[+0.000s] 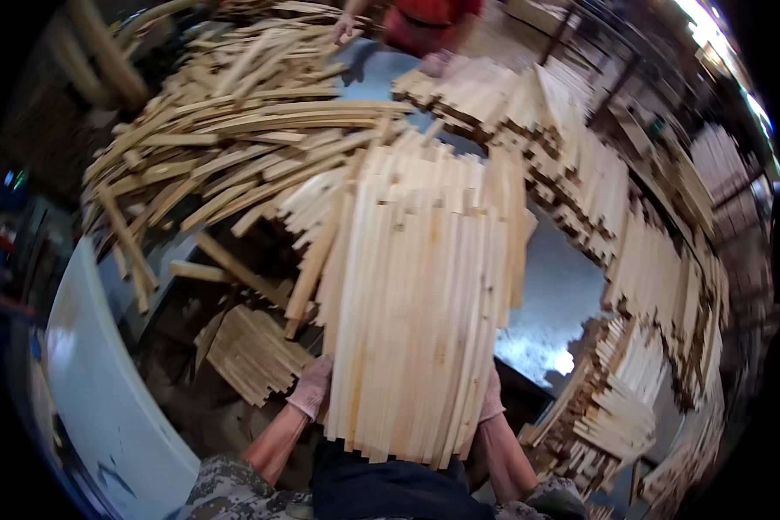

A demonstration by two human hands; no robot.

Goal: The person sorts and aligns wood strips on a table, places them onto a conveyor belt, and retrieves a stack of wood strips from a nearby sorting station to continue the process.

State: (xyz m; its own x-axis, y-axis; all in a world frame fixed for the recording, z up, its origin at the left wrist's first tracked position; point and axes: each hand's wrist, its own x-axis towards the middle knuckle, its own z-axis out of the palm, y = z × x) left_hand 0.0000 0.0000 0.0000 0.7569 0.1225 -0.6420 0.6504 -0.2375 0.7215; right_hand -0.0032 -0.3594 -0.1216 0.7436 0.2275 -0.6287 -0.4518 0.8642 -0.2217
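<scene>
A wide bundle of pale wooden strips (416, 321) lies lengthwise in front of me, its near end close to my body. My left hand (313, 387), in a light glove, presses against the bundle's left edge. On the opposite edge is my right hand (491, 397), also gloved. Both hands squeeze the strips between them, their fingers partly hidden by the wood. The far ends of the strips are uneven and rest near more strips on the table.
Loose strips (260, 121) are heaped at the far left. Stacked strips (572, 165) line the right side of the blue-grey table (550, 277). A smaller stack (256, 354) sits low at left, near a pale curved panel (104, 373). Across the table stands a person in red (425, 26).
</scene>
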